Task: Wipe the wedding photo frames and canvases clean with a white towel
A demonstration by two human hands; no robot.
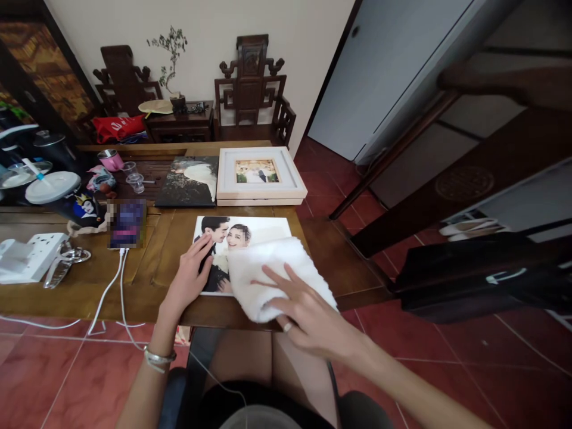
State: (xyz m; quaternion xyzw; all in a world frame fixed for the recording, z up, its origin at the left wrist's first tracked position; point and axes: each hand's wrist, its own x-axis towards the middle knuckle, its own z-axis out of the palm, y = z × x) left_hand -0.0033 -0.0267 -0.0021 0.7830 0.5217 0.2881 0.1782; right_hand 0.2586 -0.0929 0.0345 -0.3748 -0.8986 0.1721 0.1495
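A photo panel (pixel 215 276) of a couple lies flat near the front edge of the wooden table. Along its left side rests my left hand (pixel 191 269), fingers stretched out and laid over the edge, gripping nothing. A fluffy white cloth (pixel 272 253) covers much of the panel's right half and hangs past its lower right corner. My right hand (pixel 297 301) holds this cloth, some fingers spread on top and others bent around its near fold. What part of the panel lies beneath the cloth is hidden.
Behind the panel are a pale box frame (pixel 290 173) and a dark photo album (pixel 179 182). To the left stand a charging phone (pixel 127 223), a power strip (pixel 33 256), a clear hair claw (pixel 65 262) and a lidded cup (pixel 58 193). White cables (pixel 120 286) hang over the front edge.
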